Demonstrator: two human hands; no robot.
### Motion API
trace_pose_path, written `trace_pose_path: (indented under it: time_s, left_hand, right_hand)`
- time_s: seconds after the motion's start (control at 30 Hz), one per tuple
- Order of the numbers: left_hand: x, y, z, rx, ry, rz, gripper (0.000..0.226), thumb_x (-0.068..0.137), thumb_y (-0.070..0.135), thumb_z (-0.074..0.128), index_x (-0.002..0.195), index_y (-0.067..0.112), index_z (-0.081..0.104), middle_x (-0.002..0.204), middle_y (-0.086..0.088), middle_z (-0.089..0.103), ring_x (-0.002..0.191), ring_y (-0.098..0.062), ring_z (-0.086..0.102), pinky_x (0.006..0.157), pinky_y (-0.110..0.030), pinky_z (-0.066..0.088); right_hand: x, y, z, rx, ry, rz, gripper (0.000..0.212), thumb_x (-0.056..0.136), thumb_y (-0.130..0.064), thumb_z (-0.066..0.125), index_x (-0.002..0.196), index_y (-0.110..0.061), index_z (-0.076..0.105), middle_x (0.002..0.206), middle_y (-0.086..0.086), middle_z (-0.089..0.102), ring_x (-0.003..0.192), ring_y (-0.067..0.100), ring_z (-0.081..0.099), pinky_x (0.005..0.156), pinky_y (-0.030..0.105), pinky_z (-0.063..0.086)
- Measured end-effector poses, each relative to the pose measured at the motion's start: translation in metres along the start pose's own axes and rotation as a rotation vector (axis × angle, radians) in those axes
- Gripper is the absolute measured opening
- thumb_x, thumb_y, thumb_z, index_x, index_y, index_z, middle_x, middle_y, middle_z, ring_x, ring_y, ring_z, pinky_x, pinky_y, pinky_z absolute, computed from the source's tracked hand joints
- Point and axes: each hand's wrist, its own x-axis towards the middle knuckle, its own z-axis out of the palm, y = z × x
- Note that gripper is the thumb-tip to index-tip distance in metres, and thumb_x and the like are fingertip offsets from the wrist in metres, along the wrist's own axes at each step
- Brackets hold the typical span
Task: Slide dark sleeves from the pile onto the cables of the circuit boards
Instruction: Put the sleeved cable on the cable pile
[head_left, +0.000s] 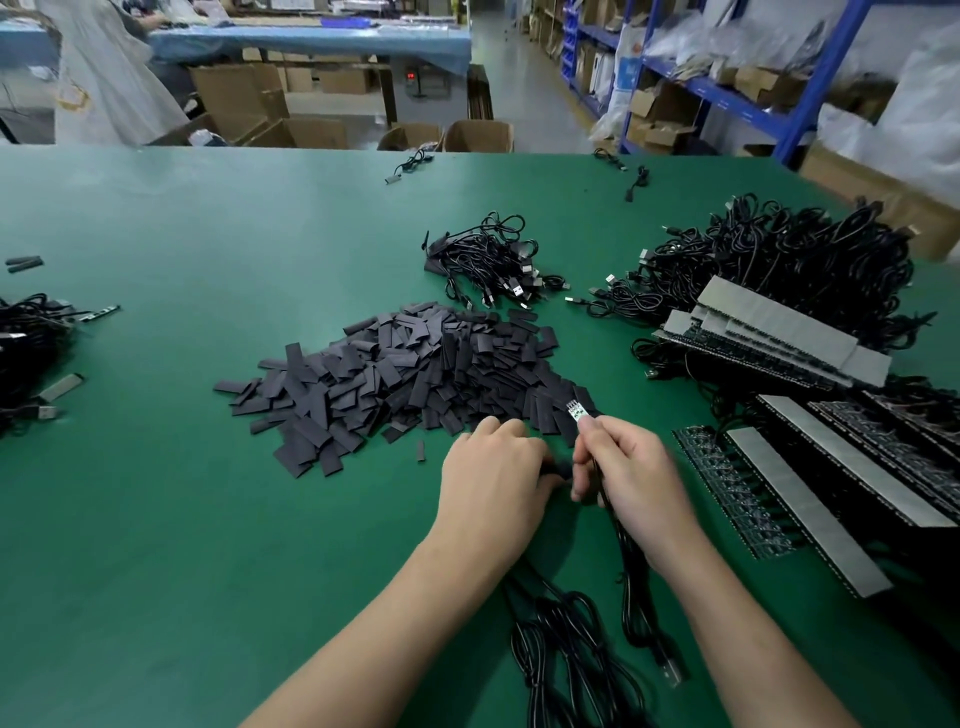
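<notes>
A big pile of flat dark sleeves (410, 369) lies on the green table (182, 519), just beyond my hands. My right hand (634, 473) pinches a small white circuit board (576, 412) that sticks up from its fingertips, with the board's black cable (636, 582) trailing down toward me. My left hand (491, 480) is curled beside it and grips something dark, apparently a sleeve, mostly hidden under the fingers. The two hands nearly touch at the near edge of the pile.
Rows of circuit boards with grey strips (810, 493) and tangled black cables (789, 260) fill the right side. A smaller bundle of USB cables (493, 265) lies behind the pile, and more cables (26, 338) at the left edge. Coiled cable (566, 649) lies between my forearms.
</notes>
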Motion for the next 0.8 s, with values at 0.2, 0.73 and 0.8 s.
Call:
trace_pose_path:
  time_s: [0.2, 0.73, 0.8]
  left_hand:
    - [-0.002, -0.007, -0.005, -0.085, 0.024, -0.025, 0.019, 0.094, 0.044, 0.063, 0.108, 0.035, 0.072, 0.107, 0.013, 0.066, 0.105, -0.012, 0.057, 0.078, -0.026, 0.045]
    - [-0.04, -0.038, -0.006, -0.746, 0.277, -0.084, 0.012, 0.087, 0.017, 0.081, 0.089, 0.026, 0.073, 0.09, 0.021, 0.074, 0.087, -0.006, 0.072, 0.067, -0.033, 0.058]
    - [-0.041, -0.04, -0.004, -0.758, 0.256, -0.065, 0.011, 0.085, 0.017, 0.083, 0.089, 0.024, 0.075, 0.093, 0.02, 0.075, 0.093, -0.006, 0.072, 0.072, -0.033, 0.058]
  right_hand:
    - [-0.002, 0.001, 0.001, -0.229, 0.113, -0.073, 0.043, 0.107, -0.035, 0.051, 0.067, -0.021, 0.059, 0.064, -0.004, 0.071, 0.05, 0.018, 0.054, 0.055, 0.034, 0.049]
    - [-0.015, -0.008, 0.019, 0.156, -0.239, 0.06, 0.031, 0.092, -0.052, 0.061, 0.08, -0.025, 0.07, 0.055, -0.003, 0.052, 0.056, 0.014, 0.052, 0.047, 0.02, 0.035]
    - [-0.016, -0.009, 0.019, 0.151, -0.262, 0.077, 0.026, 0.094, -0.045, 0.061, 0.076, -0.028, 0.069, 0.056, -0.004, 0.051, 0.056, 0.013, 0.051, 0.048, 0.019, 0.036]
